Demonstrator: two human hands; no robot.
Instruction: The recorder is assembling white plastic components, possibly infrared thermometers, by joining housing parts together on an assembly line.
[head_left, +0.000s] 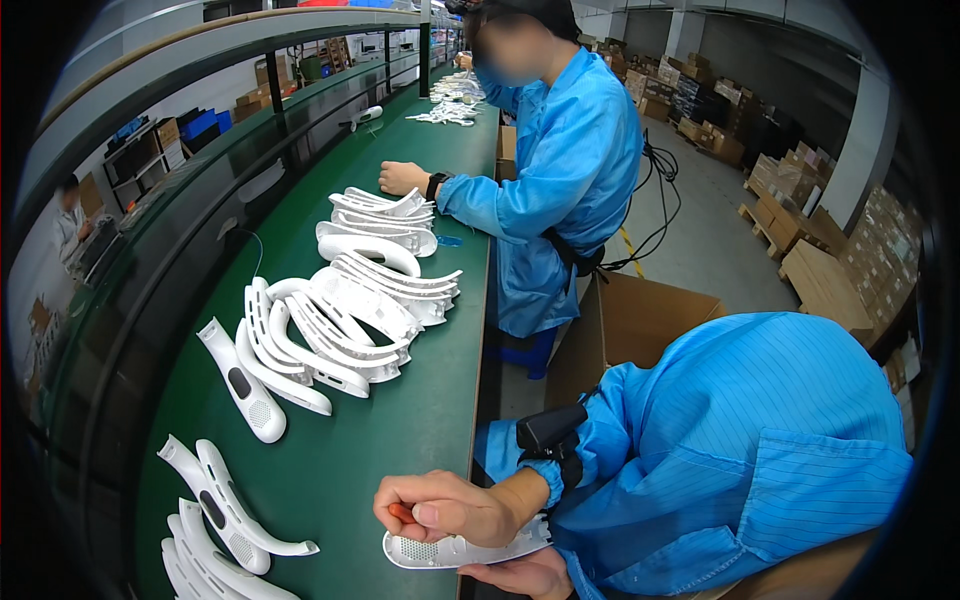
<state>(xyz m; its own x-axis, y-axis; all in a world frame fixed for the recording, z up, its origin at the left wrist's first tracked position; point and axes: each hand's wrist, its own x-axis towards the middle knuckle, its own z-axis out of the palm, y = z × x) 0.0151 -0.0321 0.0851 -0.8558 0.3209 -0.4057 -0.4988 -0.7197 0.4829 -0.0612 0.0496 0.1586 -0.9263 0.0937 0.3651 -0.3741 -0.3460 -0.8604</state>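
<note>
Clearly the long green desk (420,400) is the largest thing, and it runs away in front of both hands. Beyond the grip, further up the desk, a heap of white curved plastic shells (340,320) lies, and more shells (225,510) lie to the left of the hands. A co-worker in a blue coat (560,170) stands far ahead. The left hand (525,575) supports from below one white curved shell (455,548), at the desk's near edge. The right hand (445,507) is clenched around a small red-handled tool (400,513), pressed on top of this shell. I judge the step is working on the shell with the tool; the next move needs steady pressure and a firm hold below
</note>
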